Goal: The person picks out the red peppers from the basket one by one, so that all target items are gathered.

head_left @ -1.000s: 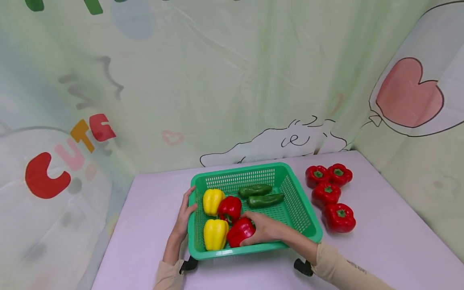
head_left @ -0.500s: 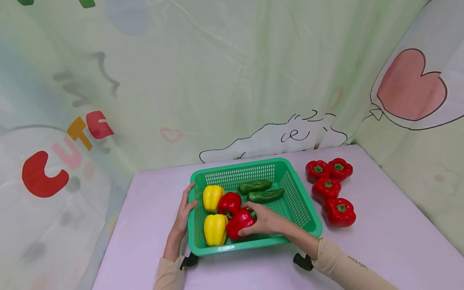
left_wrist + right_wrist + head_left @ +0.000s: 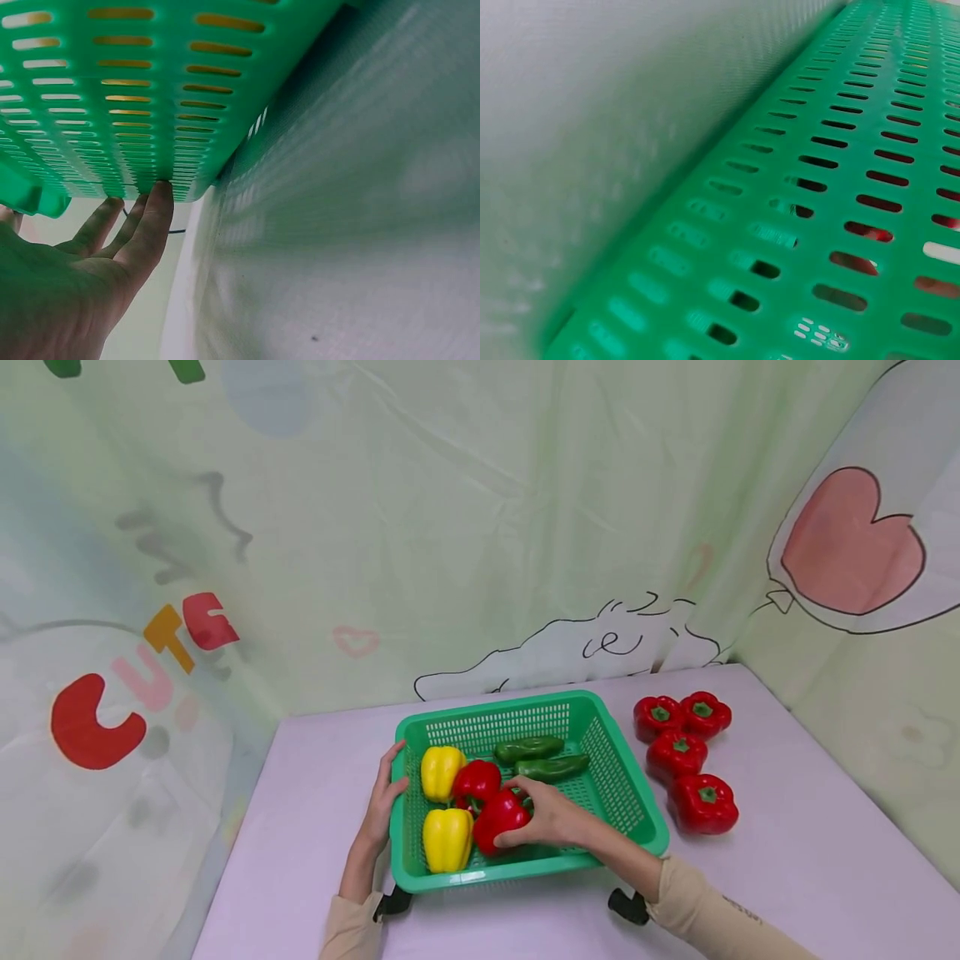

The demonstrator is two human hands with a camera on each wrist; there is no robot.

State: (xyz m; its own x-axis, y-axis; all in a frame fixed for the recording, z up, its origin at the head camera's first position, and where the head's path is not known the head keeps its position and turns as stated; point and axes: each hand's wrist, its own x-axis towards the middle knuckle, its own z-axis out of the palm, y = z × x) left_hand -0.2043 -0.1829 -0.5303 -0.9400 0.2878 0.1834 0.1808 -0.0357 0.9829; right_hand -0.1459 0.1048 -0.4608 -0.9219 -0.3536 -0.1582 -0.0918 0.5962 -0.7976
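Observation:
In the head view a green plastic basket [image 3: 633, 781] stands on the table. My left hand [image 3: 380, 802] holds its left side, thumb over the rim; in the left wrist view the fingers [image 3: 154, 225] lie against the slotted outer wall. My right hand [image 3: 551, 814] reaches over the front rim and grips a red bell pepper [image 3: 498, 827], thumb in front and fingers behind. Another red bell pepper [image 3: 477, 779] lies just behind it. Two yellow bell peppers [image 3: 442, 772] sit along the left side, and two long green peppers [image 3: 551, 767] lie toward the back. The right wrist view hides the right hand behind the basket wall.
Several red bell peppers [image 3: 703, 804] stand in a bent row on the table, right of the basket. A printed curtain [image 3: 480, 527] hangs behind and at both sides of the light table [image 3: 322, 777].
My right hand has shifted the gripped red pepper slightly up and away from the basket's front rim. The left hand keeps its place on the basket. The head view has tilted a little.

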